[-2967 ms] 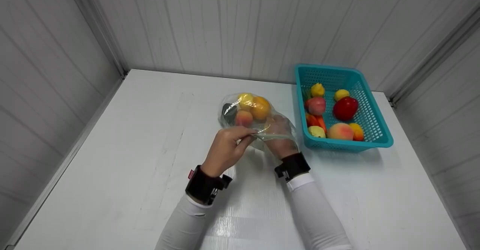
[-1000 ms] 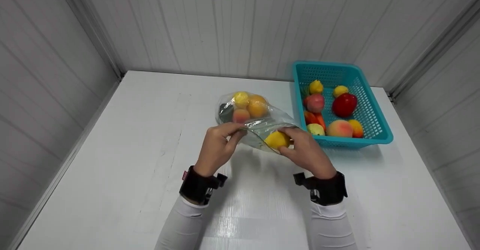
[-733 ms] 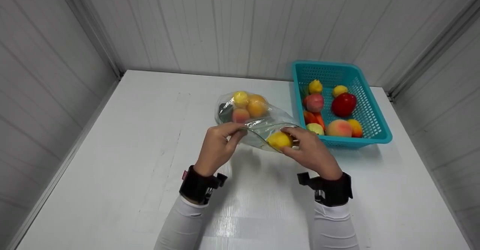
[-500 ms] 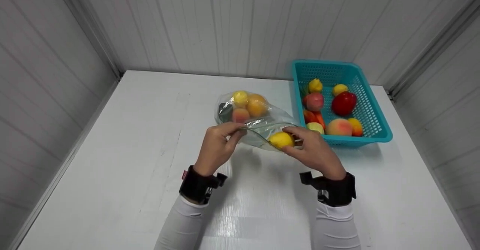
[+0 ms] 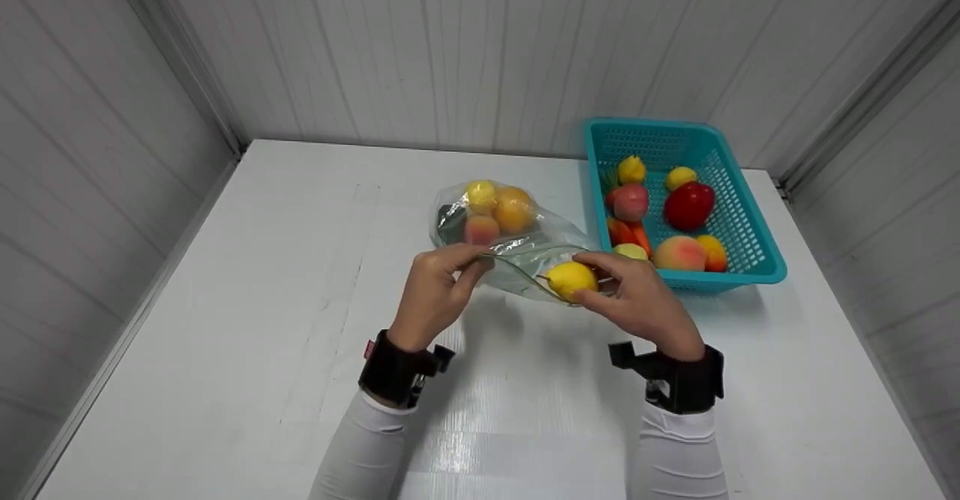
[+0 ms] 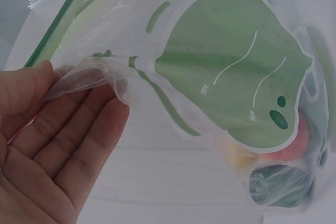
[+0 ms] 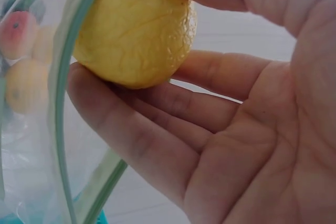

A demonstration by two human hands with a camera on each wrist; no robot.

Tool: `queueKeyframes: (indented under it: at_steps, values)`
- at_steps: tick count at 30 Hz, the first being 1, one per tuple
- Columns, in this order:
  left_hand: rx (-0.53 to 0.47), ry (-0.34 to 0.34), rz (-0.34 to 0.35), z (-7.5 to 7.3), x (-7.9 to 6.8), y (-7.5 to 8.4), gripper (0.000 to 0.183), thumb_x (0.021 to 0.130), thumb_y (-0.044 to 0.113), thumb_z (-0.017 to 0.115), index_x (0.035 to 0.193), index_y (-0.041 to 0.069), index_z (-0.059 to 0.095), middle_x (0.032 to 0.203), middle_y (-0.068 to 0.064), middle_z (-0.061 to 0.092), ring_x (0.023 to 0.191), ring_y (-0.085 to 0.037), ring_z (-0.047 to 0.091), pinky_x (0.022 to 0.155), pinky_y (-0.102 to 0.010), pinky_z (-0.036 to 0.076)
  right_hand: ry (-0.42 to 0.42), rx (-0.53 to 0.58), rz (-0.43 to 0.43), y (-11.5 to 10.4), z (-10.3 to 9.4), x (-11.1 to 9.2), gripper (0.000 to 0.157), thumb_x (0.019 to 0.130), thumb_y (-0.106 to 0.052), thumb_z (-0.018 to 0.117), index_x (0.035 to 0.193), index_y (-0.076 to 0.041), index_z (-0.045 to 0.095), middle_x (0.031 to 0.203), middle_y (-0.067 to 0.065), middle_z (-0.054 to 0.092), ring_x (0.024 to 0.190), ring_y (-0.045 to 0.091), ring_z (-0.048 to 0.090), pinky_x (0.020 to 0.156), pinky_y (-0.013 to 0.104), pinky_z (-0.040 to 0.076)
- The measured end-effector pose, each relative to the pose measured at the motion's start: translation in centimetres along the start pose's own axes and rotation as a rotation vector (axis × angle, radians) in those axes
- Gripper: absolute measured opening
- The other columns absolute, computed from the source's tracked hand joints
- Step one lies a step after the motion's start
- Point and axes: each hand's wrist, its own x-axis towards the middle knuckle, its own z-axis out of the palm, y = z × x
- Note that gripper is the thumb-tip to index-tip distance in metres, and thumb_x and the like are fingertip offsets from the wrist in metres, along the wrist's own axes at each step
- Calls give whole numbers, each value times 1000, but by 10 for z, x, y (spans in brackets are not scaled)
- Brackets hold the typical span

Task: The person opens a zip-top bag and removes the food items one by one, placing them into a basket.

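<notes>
My left hand (image 5: 435, 294) pinches the rim of a clear zip bag (image 5: 514, 279) between thumb and fingers. A green leaf-like print (image 6: 226, 66) covers the bag's side in the left wrist view. My right hand (image 5: 645, 305) holds a yellow pear (image 5: 571, 281) at the bag's mouth, thumb on one side and fingers beneath, its stem pointing left. In the right wrist view the bag's green zip edge (image 7: 62, 93) crosses beside the pear. Deeper in the bag lie an orange (image 5: 514, 210), a yellow fruit (image 5: 481, 196), a peach (image 5: 481, 230) and a dark green item (image 5: 451, 224).
A turquoise basket (image 5: 763, 264) stands at the right rear of the white table (image 5: 300, 297). It holds a red fruit (image 5: 689, 205), a large peach (image 5: 679, 253), two yellow fruits and several others. Pale panel walls (image 5: 375, 50) enclose the table at the back and sides.
My right hand was inside the bag three seconds ago; it has come back to the mouth with the pear and drifts right. My left hand keeps its pinch on the rim.
</notes>
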Motion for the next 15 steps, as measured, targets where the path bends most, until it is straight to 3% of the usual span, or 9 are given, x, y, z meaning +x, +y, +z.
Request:
queueKeyframes:
  at_steps: [4, 11, 15]
  values:
    - [-1, -3, -7, 0, 0, 1, 7, 94, 2, 73, 95, 0, 80, 91, -5, 78, 78, -12, 69, 68, -31, 56, 17, 14, 12, 0, -4, -3, 46, 97, -16, 74, 137, 3, 62, 124, 17, 70, 101, 29, 69, 89, 41, 60]
    - [-13, -5, -14, 0, 1, 0, 7, 94, 2, 73, 95, 1, 80, 91, -5, 78, 76, -12, 67, 68, -28, 55, 91, 31, 11, -1, -11, -8, 45, 96, -14, 75, 136, 3, 63, 124, 16, 70, 102, 28, 67, 86, 16, 53]
    - [-10, -1, -20, 1, 0, -1, 7, 94, 2, 73, 97, 2, 80, 93, -5, 78, 82, -13, 71, 71, -29, 57, 121, 55, 6, 1, -15, -10, 42, 96, -11, 75, 135, 1, 64, 123, 16, 71, 104, 29, 66, 85, 14, 53]
